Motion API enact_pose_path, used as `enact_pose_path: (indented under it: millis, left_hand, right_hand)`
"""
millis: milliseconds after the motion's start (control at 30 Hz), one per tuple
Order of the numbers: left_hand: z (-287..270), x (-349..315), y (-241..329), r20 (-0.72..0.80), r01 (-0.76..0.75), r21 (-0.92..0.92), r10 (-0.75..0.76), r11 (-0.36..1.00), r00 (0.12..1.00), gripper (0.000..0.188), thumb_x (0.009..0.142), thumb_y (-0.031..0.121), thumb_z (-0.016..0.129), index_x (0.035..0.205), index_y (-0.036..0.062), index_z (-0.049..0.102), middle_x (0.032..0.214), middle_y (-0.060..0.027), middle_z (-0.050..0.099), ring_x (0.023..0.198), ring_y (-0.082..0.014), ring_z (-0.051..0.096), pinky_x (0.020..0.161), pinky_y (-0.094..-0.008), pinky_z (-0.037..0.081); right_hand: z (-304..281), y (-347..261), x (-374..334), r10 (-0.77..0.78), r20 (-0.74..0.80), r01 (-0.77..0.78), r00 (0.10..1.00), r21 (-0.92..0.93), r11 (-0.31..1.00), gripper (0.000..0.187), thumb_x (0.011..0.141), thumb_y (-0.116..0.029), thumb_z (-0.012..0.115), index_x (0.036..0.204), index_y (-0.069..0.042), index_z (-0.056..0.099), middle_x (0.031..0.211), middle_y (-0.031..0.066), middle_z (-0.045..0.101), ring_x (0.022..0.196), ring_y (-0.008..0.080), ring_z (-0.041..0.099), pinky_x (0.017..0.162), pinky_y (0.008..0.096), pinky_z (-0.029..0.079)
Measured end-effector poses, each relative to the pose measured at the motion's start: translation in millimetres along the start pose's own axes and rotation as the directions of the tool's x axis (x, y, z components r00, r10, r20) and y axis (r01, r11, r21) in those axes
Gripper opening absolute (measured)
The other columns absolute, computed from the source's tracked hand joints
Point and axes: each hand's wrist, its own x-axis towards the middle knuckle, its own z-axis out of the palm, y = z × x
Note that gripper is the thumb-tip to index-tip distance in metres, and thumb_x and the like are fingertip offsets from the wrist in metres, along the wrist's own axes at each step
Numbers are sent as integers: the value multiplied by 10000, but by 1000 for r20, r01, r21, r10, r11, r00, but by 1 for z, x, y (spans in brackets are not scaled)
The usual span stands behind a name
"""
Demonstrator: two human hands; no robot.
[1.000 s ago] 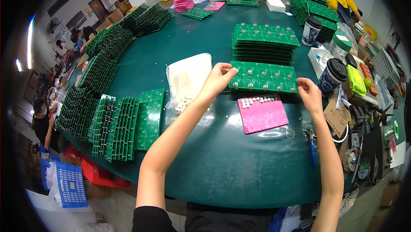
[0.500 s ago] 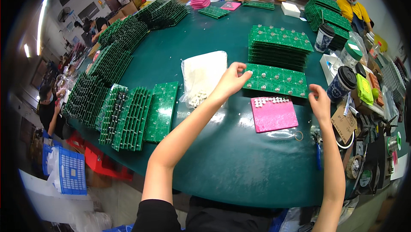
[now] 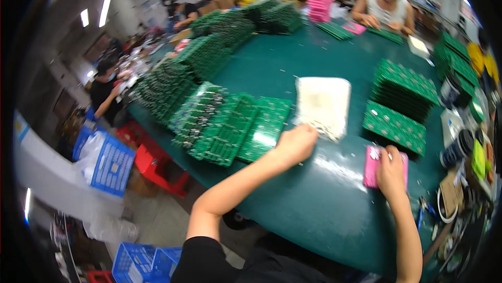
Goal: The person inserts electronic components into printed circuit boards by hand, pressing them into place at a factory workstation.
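Note:
My left hand (image 3: 298,143) is at the near edge of a clear plastic bag (image 3: 325,100) of small white parts. Its fingers are curled together, and whatever they may pinch is hidden. Over the pink foam block (image 3: 371,170), my right hand (image 3: 391,170) points its closed fingertips down at the small white parts (image 3: 375,153) along the block's far edge. What lies between those fingertips is too small to tell. Just beyond the block lies a green circuit board (image 3: 395,126) dotted with small parts. Behind that board rises a stack of similar boards (image 3: 405,82).
Rows of upright circuit boards (image 3: 209,55) line the table's left side, with a flat-leaning board (image 3: 265,129) closest to the bag. Cups (image 3: 456,148), tools and a cardboard piece (image 3: 451,189) crowd the right edge. Across the table, a person (image 3: 387,8) handles another board.
My left hand has left the circuit board and come back to the bag's near edge. My right hand has moved onto the pink block. The whole view has swung left and tilted.

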Motion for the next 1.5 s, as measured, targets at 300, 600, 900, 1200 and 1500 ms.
enact_pose_path:
  millis: [300, 600, 900, 1200, 1500]
  left_hand:
    - [30, 1, -11, -180, -78, 92, 94, 993, 979, 141, 766, 21, 577, 907, 10, 574, 959, -147, 579, 916, -325, 622, 718, -430, 553]
    - [-5, -24, 42, -9, -7, -716, 0, 698, 1000, 107, 815, 55, 616, 916, 49, 581, 824, -76, 601, 765, -183, 622, 681, -324, 524]
    - [-14, -62, 92, 481, 503, -857, 176, -108, 859, 176, 908, 113, 676, 1051, 31, 612, 936, -55, 661, 815, -106, 635, 714, -249, 523]
    - [-10, -69, 121, 553, 623, -737, 296, -261, 778, 243, 924, 157, 677, 1109, 17, 601, 1015, -88, 684, 874, -120, 658, 776, -258, 542]
    - [-16, -69, 132, 524, 605, -760, 328, -236, 786, 192, 931, 106, 655, 1084, -1, 612, 973, -92, 678, 853, -133, 656, 766, -267, 549]
  right_hand:
    - [-63, -25, -54, 140, 186, -171, 973, 164, 971, 238, 835, 23, 612, 1069, -8, 583, 1066, 195, 528, 944, 375, 560, 830, 430, 469]
    - [-64, -28, -49, 182, 107, -194, 977, 118, 974, 133, 833, 0, 633, 962, -25, 610, 1021, 162, 535, 902, 355, 577, 763, 419, 483]
    - [-48, -42, -55, -22, -32, 13, 999, -245, 969, 94, 848, -28, 632, 920, 23, 600, 842, 134, 536, 745, 274, 584, 635, 361, 497]
    - [-121, -111, -69, 327, -3, -245, 945, 657, 713, 148, 795, 43, 702, 930, 16, 651, 899, 103, 618, 767, 170, 627, 685, 276, 513]
    - [-122, -116, -71, 193, -36, -136, 981, 586, 799, 193, 746, 57, 736, 913, 3, 656, 885, 106, 623, 750, 202, 634, 661, 306, 523]
